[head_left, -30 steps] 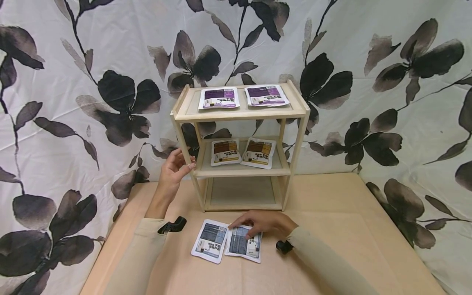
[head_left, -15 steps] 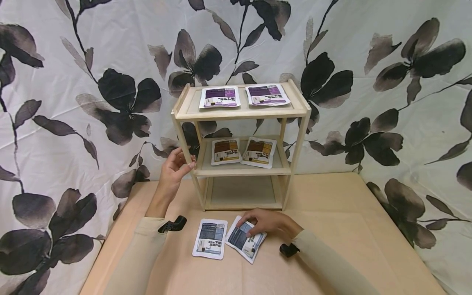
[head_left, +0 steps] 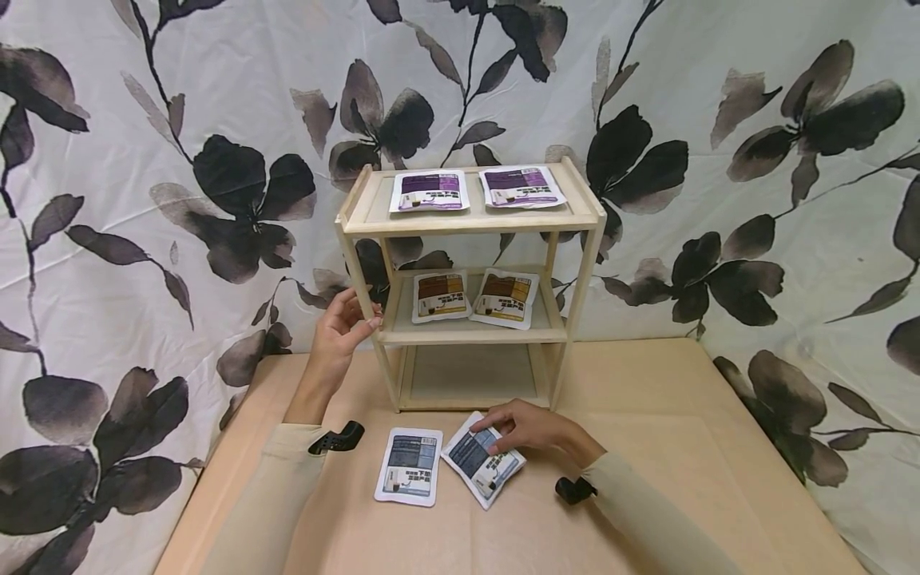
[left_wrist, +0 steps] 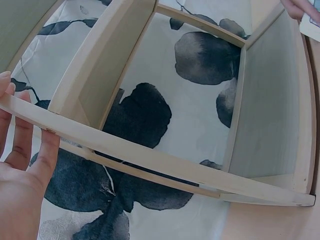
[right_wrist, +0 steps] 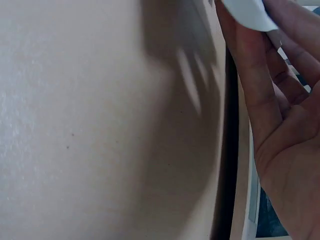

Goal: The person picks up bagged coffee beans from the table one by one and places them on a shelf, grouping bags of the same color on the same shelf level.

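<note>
My left hand (head_left: 341, 326) grips the front left post of a three-tier wooden shelf (head_left: 470, 338). In the left wrist view, the fingers (left_wrist: 50, 155) lie behind and on that post. At the shelf's foot, my right hand (head_left: 528, 425) pinches a blue-and-white pouch (head_left: 476, 465) by its upper right edge, and the pouch is turned at a slant. Only a white corner of the pouch (right_wrist: 252, 15) shows between thumb and fingers in the right wrist view. A second blue-and-white pouch (head_left: 410, 467) lies flat on the table to its left.
Two purple pouches (head_left: 430, 192) lie side by side on the top tier. The middle tier carries two brown pouches (head_left: 505, 297). Behind the shelf hangs a floral cloth (head_left: 237, 96), close to the back of the peach-coloured table (head_left: 668, 447).
My right hand has moved slightly right, turning the right-hand blue pouch to a slant and away from the other, which now lies straighter. The left hand stays on the post.
</note>
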Demonstrator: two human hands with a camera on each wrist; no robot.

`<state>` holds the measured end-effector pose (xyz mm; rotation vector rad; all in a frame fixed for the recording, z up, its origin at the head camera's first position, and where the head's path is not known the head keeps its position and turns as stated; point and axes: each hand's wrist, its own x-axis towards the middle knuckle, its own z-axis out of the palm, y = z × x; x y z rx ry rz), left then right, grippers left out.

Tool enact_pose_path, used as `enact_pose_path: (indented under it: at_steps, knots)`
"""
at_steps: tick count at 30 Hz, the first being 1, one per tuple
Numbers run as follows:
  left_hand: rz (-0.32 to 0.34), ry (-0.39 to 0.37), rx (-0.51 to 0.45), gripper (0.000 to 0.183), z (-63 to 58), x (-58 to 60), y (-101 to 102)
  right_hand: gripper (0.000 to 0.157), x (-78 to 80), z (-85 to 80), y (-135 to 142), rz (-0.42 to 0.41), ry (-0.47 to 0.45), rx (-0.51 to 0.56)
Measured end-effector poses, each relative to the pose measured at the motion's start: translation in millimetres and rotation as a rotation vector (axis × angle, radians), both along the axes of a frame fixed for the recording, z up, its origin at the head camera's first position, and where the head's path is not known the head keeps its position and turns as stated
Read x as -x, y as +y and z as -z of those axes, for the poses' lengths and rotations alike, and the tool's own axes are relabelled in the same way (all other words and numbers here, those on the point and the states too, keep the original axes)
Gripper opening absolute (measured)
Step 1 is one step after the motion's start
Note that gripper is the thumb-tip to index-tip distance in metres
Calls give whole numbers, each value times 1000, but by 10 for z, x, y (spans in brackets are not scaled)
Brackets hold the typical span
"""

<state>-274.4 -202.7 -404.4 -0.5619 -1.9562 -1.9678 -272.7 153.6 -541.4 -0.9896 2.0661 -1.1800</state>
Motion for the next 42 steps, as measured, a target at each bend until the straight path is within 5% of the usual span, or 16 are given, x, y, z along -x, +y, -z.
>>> enact_pose_path:
  at_steps: [10,32,42]
  knots:
    - [1,1,-18,52,5,2,4,49,-7,-17,67,63,-103,116]
    - [10,-1,-15,50,3,14,-1,44,-45,46,34,367,-136,219]
    - [20,8,-21,51,16,26,-5,54,-35,53,-6,498,-203,382]
